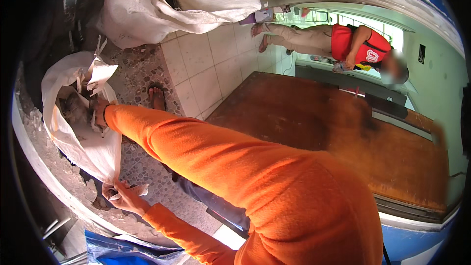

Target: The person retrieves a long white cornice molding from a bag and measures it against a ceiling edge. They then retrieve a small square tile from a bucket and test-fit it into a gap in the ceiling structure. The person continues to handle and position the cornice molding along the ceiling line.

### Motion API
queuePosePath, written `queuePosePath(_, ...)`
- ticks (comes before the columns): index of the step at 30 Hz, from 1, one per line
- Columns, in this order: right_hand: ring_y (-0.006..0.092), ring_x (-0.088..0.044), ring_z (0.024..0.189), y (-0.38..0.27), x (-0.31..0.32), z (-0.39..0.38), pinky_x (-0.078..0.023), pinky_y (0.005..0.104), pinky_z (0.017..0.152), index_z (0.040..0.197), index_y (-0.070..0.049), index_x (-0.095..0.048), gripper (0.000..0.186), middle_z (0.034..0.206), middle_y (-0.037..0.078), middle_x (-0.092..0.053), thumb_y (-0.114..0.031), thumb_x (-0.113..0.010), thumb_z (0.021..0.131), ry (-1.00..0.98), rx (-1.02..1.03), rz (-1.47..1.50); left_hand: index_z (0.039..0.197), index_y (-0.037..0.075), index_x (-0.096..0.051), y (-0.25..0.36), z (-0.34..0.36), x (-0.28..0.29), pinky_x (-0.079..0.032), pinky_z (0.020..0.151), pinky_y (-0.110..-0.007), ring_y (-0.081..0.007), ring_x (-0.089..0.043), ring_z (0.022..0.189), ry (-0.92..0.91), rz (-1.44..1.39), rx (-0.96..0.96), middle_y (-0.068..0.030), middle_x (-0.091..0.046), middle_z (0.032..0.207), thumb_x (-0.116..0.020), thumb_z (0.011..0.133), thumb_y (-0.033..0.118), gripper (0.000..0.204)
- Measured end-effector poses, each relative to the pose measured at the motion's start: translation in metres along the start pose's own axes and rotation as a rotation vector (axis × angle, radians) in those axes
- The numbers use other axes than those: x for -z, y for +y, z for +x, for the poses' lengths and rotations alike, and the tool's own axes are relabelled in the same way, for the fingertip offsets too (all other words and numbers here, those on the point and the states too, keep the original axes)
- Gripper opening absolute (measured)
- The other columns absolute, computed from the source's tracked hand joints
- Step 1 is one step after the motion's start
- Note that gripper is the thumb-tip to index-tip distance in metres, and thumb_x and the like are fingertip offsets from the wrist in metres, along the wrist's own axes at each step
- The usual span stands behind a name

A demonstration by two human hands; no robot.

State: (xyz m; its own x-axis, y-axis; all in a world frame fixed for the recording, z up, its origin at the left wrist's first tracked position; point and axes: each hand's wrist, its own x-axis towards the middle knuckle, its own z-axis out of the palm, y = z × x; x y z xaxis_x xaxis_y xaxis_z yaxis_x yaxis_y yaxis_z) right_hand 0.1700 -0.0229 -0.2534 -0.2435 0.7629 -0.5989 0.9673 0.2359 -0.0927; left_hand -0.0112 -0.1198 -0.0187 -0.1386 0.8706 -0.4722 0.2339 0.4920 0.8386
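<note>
A white woven sack (81, 148) stands at the left, its mouth spread wide. My right hand (100, 110), below an orange sleeve, reaches into the mouth beside greyish contents (74, 107); shadow hides most of its fingers, and whether it grips anything is unclear. Near it, a torn white piece (102, 74) sticks up at the rim. Lower down, my left hand (128, 198) is closed on the stretched edge of the sack. A small pale strip (140, 190) shows beside those fingers.
A second white sack (181, 7), bulging, stands at the top. Bare toes (156, 88) rest on the speckled floor (137, 68) near pale tiles (201, 64). Behind a large brown wooden surface (279, 103), a person in red (360, 44) stands. Blue sheeting (127, 250) lies at the bottom.
</note>
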Motion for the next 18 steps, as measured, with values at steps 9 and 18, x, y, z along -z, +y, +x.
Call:
queuePosePath(9,0.0294,-0.069,0.102,0.025,0.049,-0.037,-0.056,0.0467,0.084,0.11,-0.029,-0.075,0.025,0.11,0.002,-0.074,-0.032,-0.063,0.088,0.163,0.242,0.348,0.12,0.003,-0.057,-0.019,-0.002,0.014,-0.046,0.061,-0.025,-0.0126,-0.056,0.071,0.075,-0.076,0.041,-0.0059,-0.062,0.094,-0.064,0.092,0.006,0.029)
queuePosePath(18,0.0314,-0.063,0.116,0.06,0.142,-0.144,-0.052,0.0423,0.099,0.119,-0.014,-0.07,0.041,0.122,0.009,-0.069,0.0,-0.06,0.081,0.374,0.179,0.732,0.107,0.003,-0.055,0.02,0.011,-0.008,-0.042,0.057,-0.018,-0.0035,-0.051,0.064,0.085,-0.217,0.011,0.0012,-0.057,0.083,-0.061,0.091,0.001,0.017)
